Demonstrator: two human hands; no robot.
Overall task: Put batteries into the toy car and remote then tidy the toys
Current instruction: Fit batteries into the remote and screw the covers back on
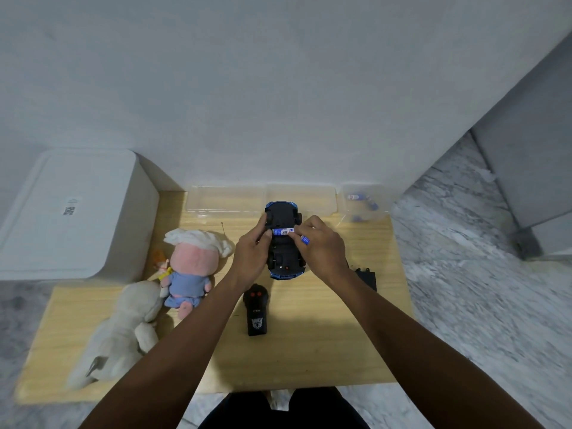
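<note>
The blue toy car (283, 216) lies upside down on the wooden table (325, 345), its black underside up. My left hand (251, 252) grips the car's left side, thumb by the battery bay. A blue-and-white battery (282, 232) lies across the bay. My right hand (322, 247) pinches that battery's right end and holds a second blue battery (305, 239) in its fingers. The black remote (255, 311) lies on the table nearer me. A black battery cover (366, 278) lies to the right, partly hidden by my right forearm.
A clear box with several batteries (360, 202) stands at the back right. Clear plastic trays (229, 199) line the wall. A pink plush doll (188, 267) and a white plush (123, 332) lie at the left. A white lidded bin (71, 212) stands beside the table.
</note>
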